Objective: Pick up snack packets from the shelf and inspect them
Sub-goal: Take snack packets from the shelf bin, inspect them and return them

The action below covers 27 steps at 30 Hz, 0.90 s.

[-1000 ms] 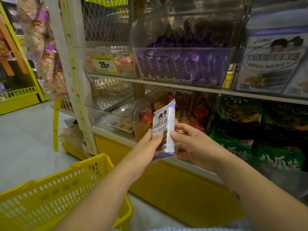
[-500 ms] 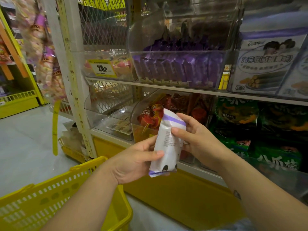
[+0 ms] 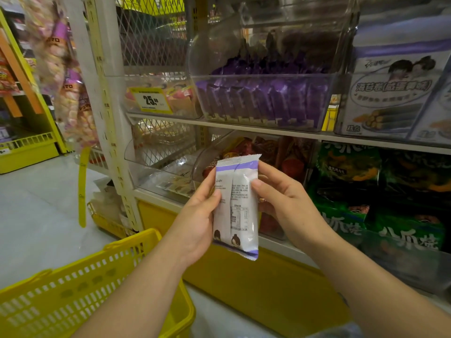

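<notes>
Packet [image 3: 235, 206] held upright just below the bin [image 3: 263, 101] of purple sachets and out in front of the shelf [image 3: 268, 132], long axis vertical, small-print back facing the person. It sits between the two hands. Left hand [image 3: 195, 220] wraps the left edge at the lower half, thumb over the face and fingers hidden behind. Right hand [image 3: 285, 201] pinches the right edge higher up, thumb tip on the film, other fingers curled behind. Both are closed on it and share the hold about evenly. Glossy, slightly pillowed film, white with lilac bands, serrated crimp seals at both ends, a seam down the middle, two cartoon heads near the bottom. Looks mid-inspection; any flip would likely turn about that vertical axis, and the slick film may slide in a light pinch. The bin is clear rigid plastic with a curved front. Basket [image 3: 73, 293], yellow perforated plastic, below and left of the bin. Green bags [image 3: 349, 172] below and right of it.
</notes>
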Motion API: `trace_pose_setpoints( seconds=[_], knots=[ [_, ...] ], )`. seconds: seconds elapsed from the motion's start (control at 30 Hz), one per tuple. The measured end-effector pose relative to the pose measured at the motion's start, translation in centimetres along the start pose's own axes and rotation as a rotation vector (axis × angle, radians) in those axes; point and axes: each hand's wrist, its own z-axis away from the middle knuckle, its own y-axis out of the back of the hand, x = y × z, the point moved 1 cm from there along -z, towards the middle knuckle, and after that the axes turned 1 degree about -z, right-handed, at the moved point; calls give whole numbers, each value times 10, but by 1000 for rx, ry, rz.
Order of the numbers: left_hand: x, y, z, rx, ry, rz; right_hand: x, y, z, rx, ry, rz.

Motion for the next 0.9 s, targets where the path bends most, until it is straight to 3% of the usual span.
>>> trace_pose_setpoints(
  seconds=[0.13, 0.23, 0.47, 0.9],
  knots=[
    [0, -3, -1, 73, 22, 214, 3, 2, 1, -100, -56, -27],
    [5, 0, -2, 130, 3, 325, 4, -2, 4, -220, -98, 87],
    [14, 8, -1, 223, -27, 299, 0, 3, 6, -206, -70, 213],
    [21, 10, -2, 214, -109, 307, 9, 7, 2, -207, -169, 19]
  ],
)
